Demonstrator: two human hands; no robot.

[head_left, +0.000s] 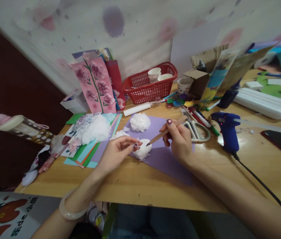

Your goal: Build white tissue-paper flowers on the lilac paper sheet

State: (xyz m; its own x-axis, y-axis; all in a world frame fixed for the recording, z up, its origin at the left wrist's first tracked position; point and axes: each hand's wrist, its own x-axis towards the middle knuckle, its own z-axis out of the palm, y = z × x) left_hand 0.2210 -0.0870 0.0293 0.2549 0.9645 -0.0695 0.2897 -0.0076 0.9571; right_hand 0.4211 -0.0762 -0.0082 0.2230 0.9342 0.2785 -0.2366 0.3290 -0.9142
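Note:
My left hand (117,151) pinches the edge of a white ruffled paper flower (142,154), whose flat round face is turned up. My right hand (178,139) grips a flat wooden-looking stick (160,135) with a dark pointed tip. That tip is at the flower's face; whether it touches I cannot tell. Under the flower lies a purple sheet of paper (172,166). A fluffy white paper flower (140,122) rests farther back on the sheet, and another white one (120,134) is partly hidden behind my left hand.
Scissors (200,132) and a blue glue gun (227,132) with a trailing cord lie right. Left are coloured papers (87,156) under a white fluffy pile (97,127). Behind stand a red basket (147,91) with cups and a pink flower picture (95,86).

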